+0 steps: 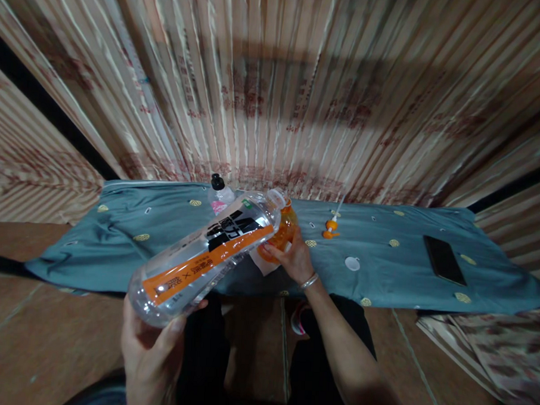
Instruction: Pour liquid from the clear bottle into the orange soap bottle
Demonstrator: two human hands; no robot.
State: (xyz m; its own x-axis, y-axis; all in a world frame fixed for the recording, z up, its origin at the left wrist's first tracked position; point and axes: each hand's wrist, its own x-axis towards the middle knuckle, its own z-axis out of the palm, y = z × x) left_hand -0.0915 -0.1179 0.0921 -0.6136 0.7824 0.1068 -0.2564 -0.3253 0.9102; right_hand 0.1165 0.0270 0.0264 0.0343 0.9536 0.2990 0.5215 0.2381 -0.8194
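Observation:
A large clear bottle (pixel 205 253) with an orange, black and silver label lies tilted across the view, its uncapped mouth up at the right. My left hand (pixel 154 346) is wrapped round its base. The mouth is over or beside the neck of a smaller orange bottle (pixel 288 226); whether they touch I cannot tell. My right hand (pixel 294 257), with a bracelet at the wrist, holds the orange bottle over the table. A piece of white paper or cloth (pixel 265 264) shows beneath it. To the right lies an orange pump head (pixel 331 226) with a thin clear tube.
A small clear bottle (pixel 220 195) with a black cap and pink label stands behind the large one. On the teal cloth-covered table (pixel 384 255) lie a round white lid (pixel 352 263) and a black phone (pixel 444 259). A patterned curtain (pixel 275 83) hangs behind.

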